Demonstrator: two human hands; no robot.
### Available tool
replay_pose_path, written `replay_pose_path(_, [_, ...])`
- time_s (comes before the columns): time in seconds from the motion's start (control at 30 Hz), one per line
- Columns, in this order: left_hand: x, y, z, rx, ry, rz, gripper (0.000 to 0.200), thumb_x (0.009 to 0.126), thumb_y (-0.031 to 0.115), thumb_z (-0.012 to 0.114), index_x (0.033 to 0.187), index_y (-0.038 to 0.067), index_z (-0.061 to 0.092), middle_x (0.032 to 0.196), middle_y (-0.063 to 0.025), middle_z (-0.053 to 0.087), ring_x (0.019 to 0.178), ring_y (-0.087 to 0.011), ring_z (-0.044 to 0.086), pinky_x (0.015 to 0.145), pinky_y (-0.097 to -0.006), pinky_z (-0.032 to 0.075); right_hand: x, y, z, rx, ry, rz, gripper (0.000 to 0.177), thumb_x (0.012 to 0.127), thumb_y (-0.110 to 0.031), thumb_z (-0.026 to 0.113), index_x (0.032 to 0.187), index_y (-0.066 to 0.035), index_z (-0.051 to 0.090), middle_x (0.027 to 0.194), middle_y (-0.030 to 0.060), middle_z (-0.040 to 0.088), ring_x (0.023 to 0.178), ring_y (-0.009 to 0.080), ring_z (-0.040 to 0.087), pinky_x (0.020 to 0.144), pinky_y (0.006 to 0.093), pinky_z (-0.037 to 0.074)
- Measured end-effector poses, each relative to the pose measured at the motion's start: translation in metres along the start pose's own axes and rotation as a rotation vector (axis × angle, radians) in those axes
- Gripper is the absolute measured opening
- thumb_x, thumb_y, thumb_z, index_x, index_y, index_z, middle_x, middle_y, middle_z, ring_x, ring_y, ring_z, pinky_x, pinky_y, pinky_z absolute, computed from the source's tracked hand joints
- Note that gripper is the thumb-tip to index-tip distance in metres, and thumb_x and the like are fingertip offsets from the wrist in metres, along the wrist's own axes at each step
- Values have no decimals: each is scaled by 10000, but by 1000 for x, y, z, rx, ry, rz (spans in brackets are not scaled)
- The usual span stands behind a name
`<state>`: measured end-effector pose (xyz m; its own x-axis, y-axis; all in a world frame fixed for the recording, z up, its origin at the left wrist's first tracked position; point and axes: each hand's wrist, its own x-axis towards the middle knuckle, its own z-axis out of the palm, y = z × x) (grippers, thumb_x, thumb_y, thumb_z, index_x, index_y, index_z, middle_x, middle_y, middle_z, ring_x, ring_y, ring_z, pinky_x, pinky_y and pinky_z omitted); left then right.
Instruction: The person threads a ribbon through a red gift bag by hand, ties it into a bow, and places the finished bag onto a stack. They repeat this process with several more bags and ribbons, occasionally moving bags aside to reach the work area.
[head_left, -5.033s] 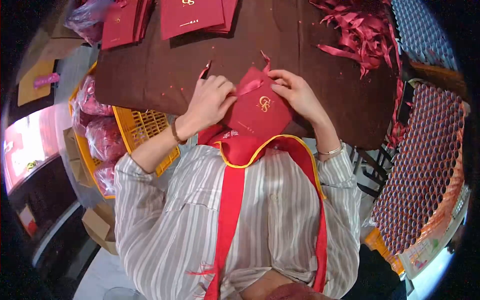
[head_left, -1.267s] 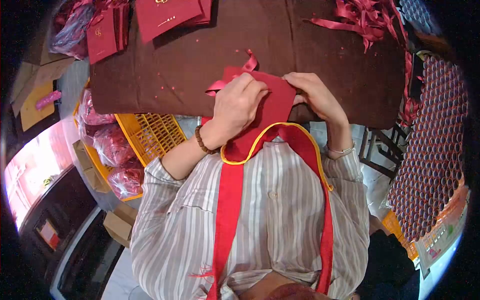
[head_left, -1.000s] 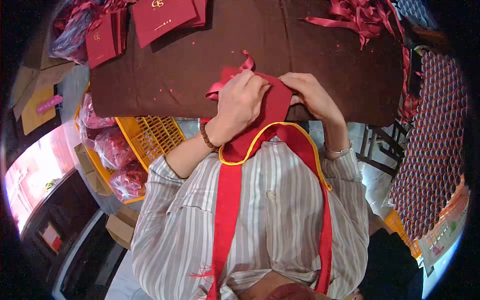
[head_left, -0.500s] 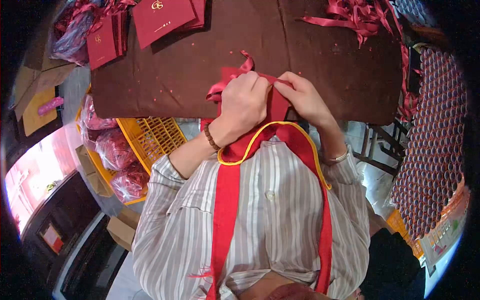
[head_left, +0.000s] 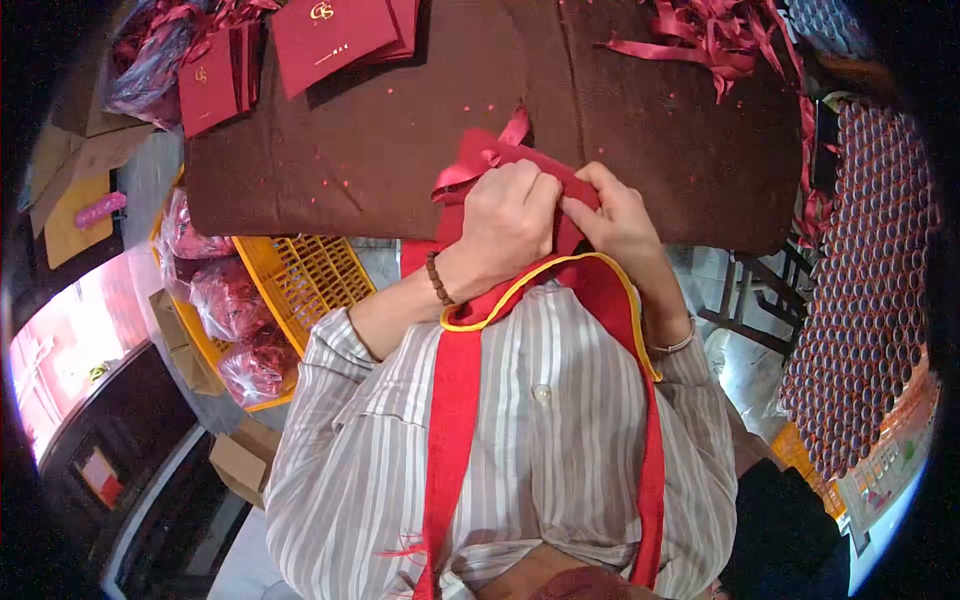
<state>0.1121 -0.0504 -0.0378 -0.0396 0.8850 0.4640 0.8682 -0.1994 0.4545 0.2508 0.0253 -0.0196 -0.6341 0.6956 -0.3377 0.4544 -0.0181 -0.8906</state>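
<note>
My left hand (head_left: 508, 215) is closed on a dark red paper bag (head_left: 475, 150) with a satin ribbon, just over the table's near edge. A loop of the shiny ribbon (head_left: 462, 182) sticks out on the left, and another end rises above the knuckles. My right hand (head_left: 622, 218) pinches the bag's right side with thumb and fingers. Both hands are close together, and most of the bag is hidden behind them. A red apron (head_left: 455, 420) with yellow trim bunches up just below the bag.
Printed red bags (head_left: 335, 40) lie at the far left of the brown-covered table (head_left: 380, 120). Loose ribbons (head_left: 715, 45) are heaped at the far right. A yellow crate (head_left: 320, 280) with wrapped bundles stands on the left. Rows of small round items (head_left: 865, 270) fill the right side.
Both hands and the red bag have shifted slightly toward my body and to the right. The bag's upper part now tilts more into view above my left hand.
</note>
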Motion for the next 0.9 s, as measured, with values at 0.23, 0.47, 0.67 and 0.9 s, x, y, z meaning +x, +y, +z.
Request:
replay_pose_path(0.23, [0,0,-5,16,-36,13,139,671,71,612,805,59,580,713,-65,514,640,-223,523,584,-337,396,2,5,1,-16,5,16,237,792,-154,597,954,9,538,794,205,610,733,302,626,657,368,473])
replay_pose_path(0.47, [39,-29,-41,-26,-216,-13,114,800,163,580,853,81,640,780,-57,610,709,-237,560,655,-356,403,8,20,10,-108,99,-403,218,778,-86,646,952,18,566,913,102,566,800,185,572,677,275,456])
replay_pose_path(0.67, [76,-70,-37,-533,-1010,-256,219,827,177,563,881,-17,647,765,-88,666,697,-129,594,646,-296,465,6,14,23,-207,233,-395,225,759,-78,666,948,2,572,969,126,552,836,234,577,722,304,480])
replay_pose_path(0.9, [100,-69,-32,-616,-1456,-434,198,803,176,579,800,-8,651,656,21,604,592,-61,513,560,-234,423,1,5,26,-144,234,-392,224,736,-44,680,924,1,569,953,135,547,839,269,571,680,314,503])
